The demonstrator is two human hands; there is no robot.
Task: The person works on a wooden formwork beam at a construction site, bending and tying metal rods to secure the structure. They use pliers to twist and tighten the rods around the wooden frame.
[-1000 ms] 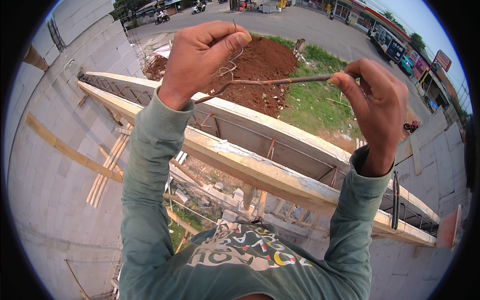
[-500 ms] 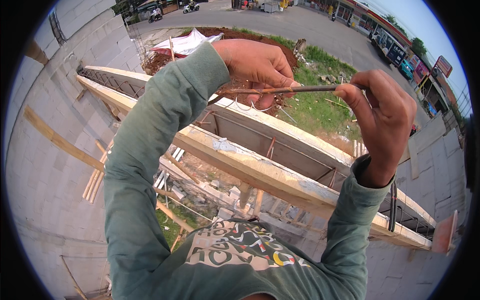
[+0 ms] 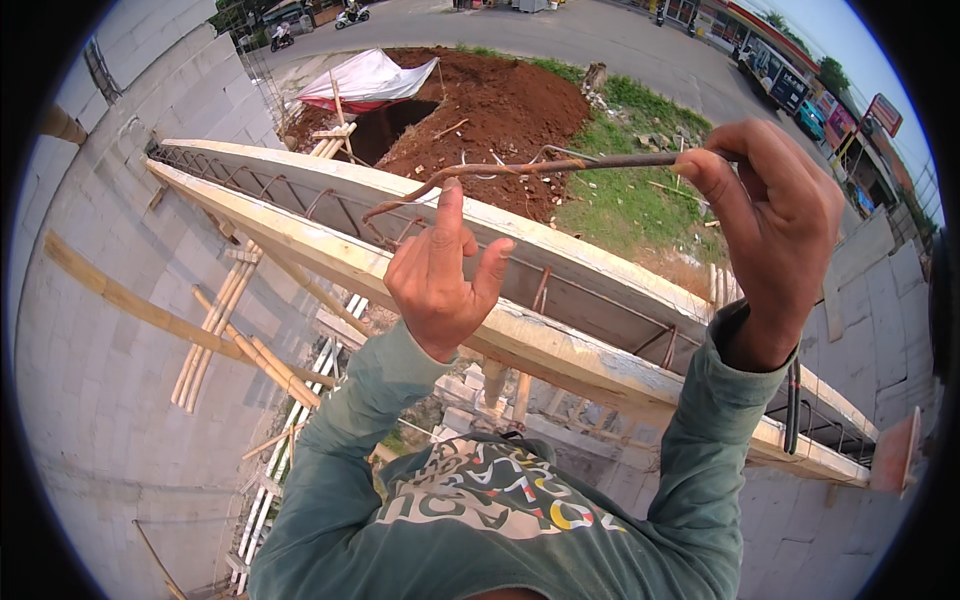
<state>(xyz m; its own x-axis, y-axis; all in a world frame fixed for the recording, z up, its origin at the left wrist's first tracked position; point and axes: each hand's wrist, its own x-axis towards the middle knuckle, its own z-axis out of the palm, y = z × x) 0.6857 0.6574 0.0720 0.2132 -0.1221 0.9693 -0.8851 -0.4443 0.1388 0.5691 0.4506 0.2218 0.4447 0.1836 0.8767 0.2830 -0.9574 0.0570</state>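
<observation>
Head view: a thin, rusty rod (image 3: 540,167) with a bent left end is held up above a long timber-edged trough (image 3: 590,350). Thin wire (image 3: 553,150) is looped and wound about its middle. The rod's right end is pinched between the thumb and curled fingers of the right hand (image 3: 775,190). By the left hand (image 3: 440,275) nothing is gripped: its index finger is pointed up at the bend, its thumb is spread and its other fingers are folded.

For good handling, the right-hand pinch should be kept firm so that the rod is not rolled, the bend is best steadied with a light fingertip, and skin should be kept clear of the wire ends.

Steel bars (image 3: 310,205) are set inside the trough; beyond it, red soil (image 3: 525,100), a pale sheet (image 3: 370,78) and grass (image 3: 610,210) are seen. To the left, bamboo poles (image 3: 215,330) are set against a block wall (image 3: 110,380).

Whether the rod is actually touched by the left fingertip cannot be told. The rod's right tip is hidden by the right hand, the wire's full path is too fine to be followed, and part of the trough is covered by the left hand.
</observation>
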